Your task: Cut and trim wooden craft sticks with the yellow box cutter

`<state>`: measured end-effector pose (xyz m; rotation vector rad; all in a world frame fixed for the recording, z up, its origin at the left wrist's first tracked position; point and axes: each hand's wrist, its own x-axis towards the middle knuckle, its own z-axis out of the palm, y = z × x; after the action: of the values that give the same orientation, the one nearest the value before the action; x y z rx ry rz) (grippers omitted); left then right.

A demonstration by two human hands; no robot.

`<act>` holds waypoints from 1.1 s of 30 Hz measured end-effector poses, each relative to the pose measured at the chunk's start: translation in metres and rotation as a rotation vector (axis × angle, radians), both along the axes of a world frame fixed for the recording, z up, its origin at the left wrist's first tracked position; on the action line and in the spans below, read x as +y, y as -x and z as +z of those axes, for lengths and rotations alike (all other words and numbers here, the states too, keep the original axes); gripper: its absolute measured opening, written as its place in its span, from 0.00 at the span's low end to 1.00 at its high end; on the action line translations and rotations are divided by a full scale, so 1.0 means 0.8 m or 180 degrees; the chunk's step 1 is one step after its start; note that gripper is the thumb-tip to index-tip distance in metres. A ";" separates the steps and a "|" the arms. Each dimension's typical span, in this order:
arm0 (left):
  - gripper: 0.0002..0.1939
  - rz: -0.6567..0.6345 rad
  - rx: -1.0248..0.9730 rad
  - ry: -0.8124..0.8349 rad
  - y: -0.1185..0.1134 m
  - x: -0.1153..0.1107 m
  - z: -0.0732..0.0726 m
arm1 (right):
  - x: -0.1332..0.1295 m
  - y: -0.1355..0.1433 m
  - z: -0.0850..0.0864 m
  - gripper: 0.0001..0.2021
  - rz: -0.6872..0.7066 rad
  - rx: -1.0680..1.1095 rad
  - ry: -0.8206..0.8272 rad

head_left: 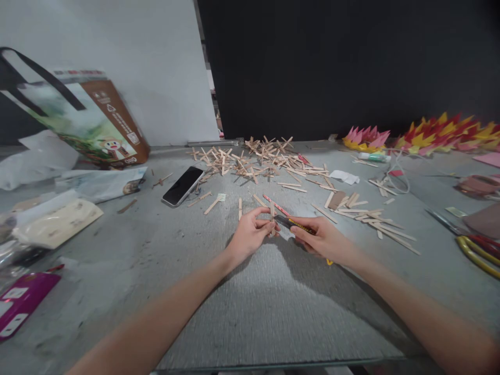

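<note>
Between the fingers of my left hand [252, 229] a wooden craft stick [272, 211] is held upright. My right hand [318, 237] grips a black and yellow utility knife [297, 224], its front end pointing left against the stick. Whether the blade cuts into the wood is too small to tell. Just beyond my hands lie a red and white patterned pencil [275, 205] and a loose craft stick [240, 208]. Another stick [212, 205] rests farther left beside a small paper scrap.
A heap of crossed sticks [253, 159] spreads at the back, with loose sticks [371, 216] to the right. A phone [183, 186], a printed bag [94, 120] and plastic packets [58, 224] occupy the left. Scissors [476, 255], a glue tube [374, 157] and folded paper flowers [366, 138] are on the right.
</note>
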<state>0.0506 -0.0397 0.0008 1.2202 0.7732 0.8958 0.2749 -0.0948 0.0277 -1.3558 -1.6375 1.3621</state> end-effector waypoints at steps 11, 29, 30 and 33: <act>0.29 -0.0065 0.0138 -0.0190 0.003 0.002 -0.002 | 0.004 -0.002 0.003 0.35 -0.0001 0.0518 0.0520; 0.12 0.0194 0.0658 -0.0335 -0.002 -0.011 0.004 | 0.008 0.017 -0.031 0.18 -0.0141 -0.1373 -0.2791; 0.13 0.0195 0.0703 -0.0336 -0.002 -0.010 0.004 | 0.010 0.016 -0.033 0.20 -0.0098 -0.1477 -0.2937; 0.18 0.0145 0.0669 -0.0288 -0.001 -0.007 0.002 | 0.015 0.012 -0.036 0.20 0.0043 -0.1736 -0.3395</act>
<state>0.0514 -0.0449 0.0022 1.3968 0.9397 0.8558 0.2649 -0.0830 -0.0011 -1.0336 -2.2054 -0.0393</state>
